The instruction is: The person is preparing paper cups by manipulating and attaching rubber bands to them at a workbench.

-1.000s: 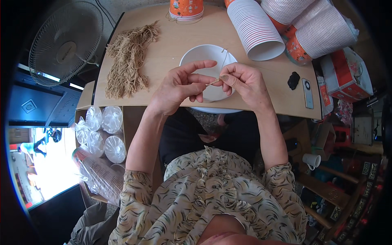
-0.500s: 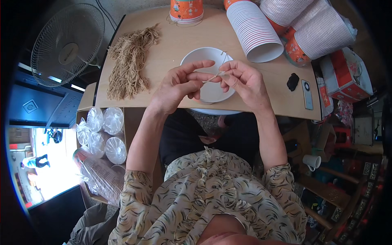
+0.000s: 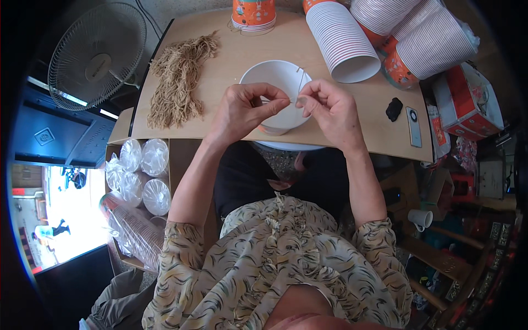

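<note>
A white-lined paper bucket [image 3: 267, 72] sits near the table's front edge, its wide mouth facing me. Thin tan string [image 3: 301, 78] hangs at its far right rim and runs down to my fingers. My left hand [image 3: 236, 115] pinches string between thumb and forefinger over the bucket's mouth. Close beside it, my right hand [image 3: 334, 113] is also closed in a pinch on the string, thumb against forefinger. The fingertips of the two hands are a small gap apart. How the string is looped or knotted there is too small to make out.
A heap of tan strings [image 3: 179, 80] lies on the table [image 3: 228, 55] at left. An orange bucket [image 3: 253, 15] stands at the back, stacked paper buckets [image 3: 341, 41] at back right. A phone [image 3: 414, 126] lies right. A carton of wrapped stacks [image 3: 132, 228] is lower left, a fan [image 3: 99, 66] far left.
My left fingers, spread before, have closed into a pinch near the right fingertips. The right hand stays almost in place. The view has shifted slightly.
</note>
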The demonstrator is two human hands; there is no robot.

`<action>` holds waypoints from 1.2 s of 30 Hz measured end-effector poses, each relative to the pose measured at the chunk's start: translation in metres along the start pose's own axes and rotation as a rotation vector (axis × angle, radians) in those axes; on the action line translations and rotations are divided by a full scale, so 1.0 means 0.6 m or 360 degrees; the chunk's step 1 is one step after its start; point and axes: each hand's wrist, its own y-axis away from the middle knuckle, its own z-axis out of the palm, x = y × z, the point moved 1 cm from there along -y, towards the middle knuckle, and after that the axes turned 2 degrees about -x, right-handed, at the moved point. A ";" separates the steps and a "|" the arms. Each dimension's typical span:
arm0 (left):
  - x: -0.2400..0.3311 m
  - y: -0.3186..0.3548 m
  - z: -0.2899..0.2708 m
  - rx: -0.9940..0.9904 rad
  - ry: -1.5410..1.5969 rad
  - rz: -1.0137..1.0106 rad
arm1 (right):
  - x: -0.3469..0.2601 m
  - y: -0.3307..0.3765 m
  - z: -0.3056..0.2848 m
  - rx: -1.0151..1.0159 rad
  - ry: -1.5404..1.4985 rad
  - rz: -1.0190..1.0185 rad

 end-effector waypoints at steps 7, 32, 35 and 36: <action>-0.018 0.025 -0.034 0.0123 -0.0543 0.0385 | 0.017 -0.002 -0.038 0.0504 -0.0161 -0.0041; -0.034 -0.002 0.020 -0.0132 -0.1280 0.0339 | 0.020 -0.018 -0.110 0.0117 -0.0603 -0.0363; -0.029 -0.035 0.005 -0.0146 -0.1334 0.0416 | 0.007 -0.028 -0.118 0.0055 -0.0471 -0.0382; -0.030 -0.049 0.000 -0.0167 -0.1370 0.0424 | 0.002 -0.029 -0.123 0.0066 -0.0409 -0.0331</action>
